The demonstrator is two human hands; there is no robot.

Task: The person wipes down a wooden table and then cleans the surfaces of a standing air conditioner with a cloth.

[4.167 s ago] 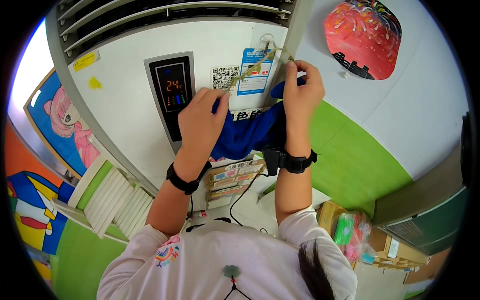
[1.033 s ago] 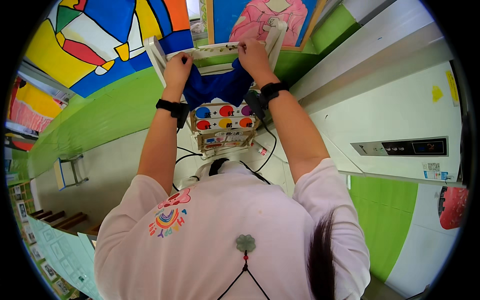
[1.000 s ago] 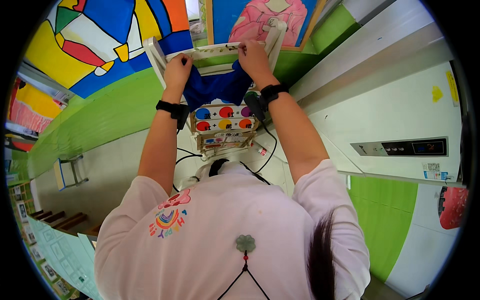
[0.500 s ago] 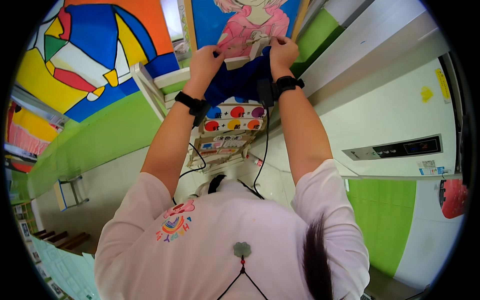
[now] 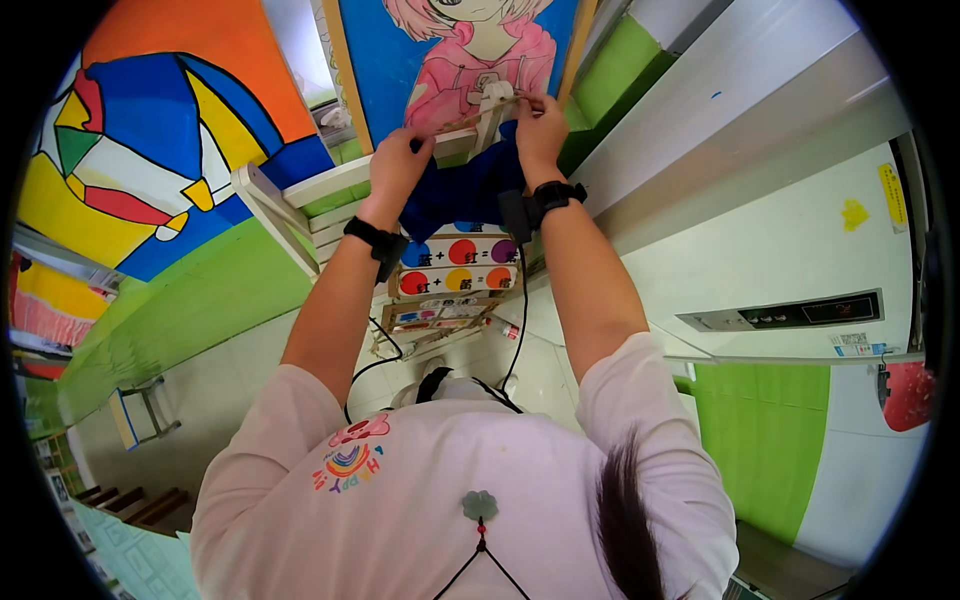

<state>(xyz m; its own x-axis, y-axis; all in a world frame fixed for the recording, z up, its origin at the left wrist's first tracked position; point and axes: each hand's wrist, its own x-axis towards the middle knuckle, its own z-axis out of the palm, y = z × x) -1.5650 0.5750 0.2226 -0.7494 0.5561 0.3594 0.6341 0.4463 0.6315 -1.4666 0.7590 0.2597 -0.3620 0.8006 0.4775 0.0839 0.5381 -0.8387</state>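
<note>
Blue cloth (image 5: 465, 188) hangs in folds just below and between our two hands, as we stretch a thin strand (image 5: 462, 124) above it. Our left hand (image 5: 398, 172) pinches one end and our right hand (image 5: 541, 132), held a little higher, the other, so the strand slants up to the right. How the cloth is gripped, if at all, we cannot tell.

Four seconds ago we stood facing the tall white unit (image 5: 760, 245), now well off to the right of our right hand; since then we have turned, and a framed painting (image 5: 480, 60) lies just beyond our fingers. Behind and left of our left hand shows a white slatted chair (image 5: 328, 185); below both hands, strips with coloured circles (image 5: 458, 281). The turn means, we judge, that strand and cloth have been carried along together, neither set down.
</note>
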